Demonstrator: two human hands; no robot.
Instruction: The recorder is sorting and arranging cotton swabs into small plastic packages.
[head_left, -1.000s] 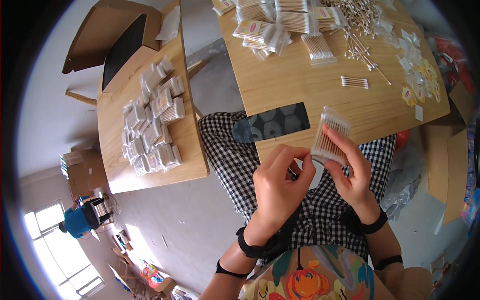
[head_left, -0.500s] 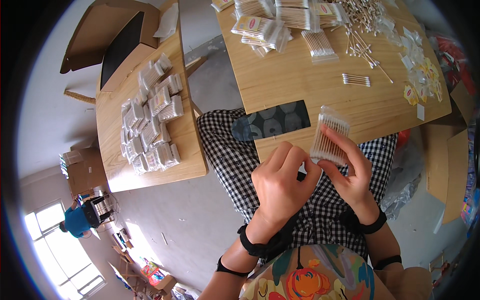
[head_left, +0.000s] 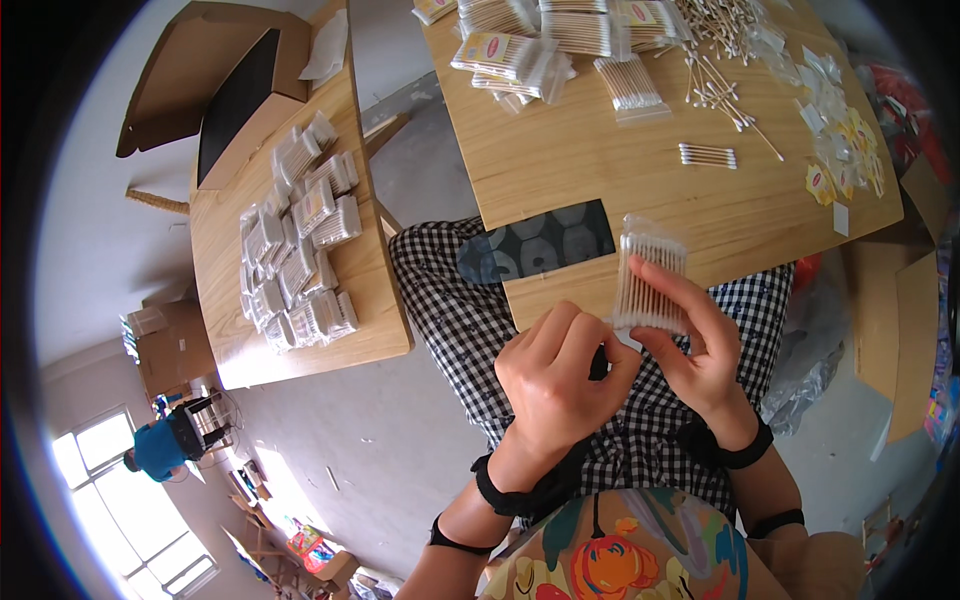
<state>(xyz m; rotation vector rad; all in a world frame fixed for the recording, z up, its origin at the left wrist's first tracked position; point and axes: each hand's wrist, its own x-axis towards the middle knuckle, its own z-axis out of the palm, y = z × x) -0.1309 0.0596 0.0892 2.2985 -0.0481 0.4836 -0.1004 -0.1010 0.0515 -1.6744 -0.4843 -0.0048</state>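
Note:
A clear bag of cotton swabs (head_left: 648, 285) is held over my lap, at the front edge of the right table. My right hand (head_left: 700, 350) grips it from the right, fingers across its front and thumb at its lower end. At the bag's lower left corner, my left hand (head_left: 562, 375) is closed in a pinch on the bag's edge; its fingertips are partly hidden. Beyond the bag, a short row of loose cotton swabs (head_left: 708, 156) lies on the table. Another filled bag (head_left: 630, 88) lies farther back, beside a stack of filled bags (head_left: 497, 55).
Loose swabs (head_left: 722, 95) are heaped at the far right, near yellow labels and clear bags (head_left: 840, 150). A dark patterned pad (head_left: 550, 240) lies at the table's near left corner. Packed bags (head_left: 300, 240) and an opened carton (head_left: 250, 130) occupy the left table. Far left is another person (head_left: 160, 448).
Both hands and the bag have shifted slightly left, with the left hand also a little lower. The grip on the bag looks the same.

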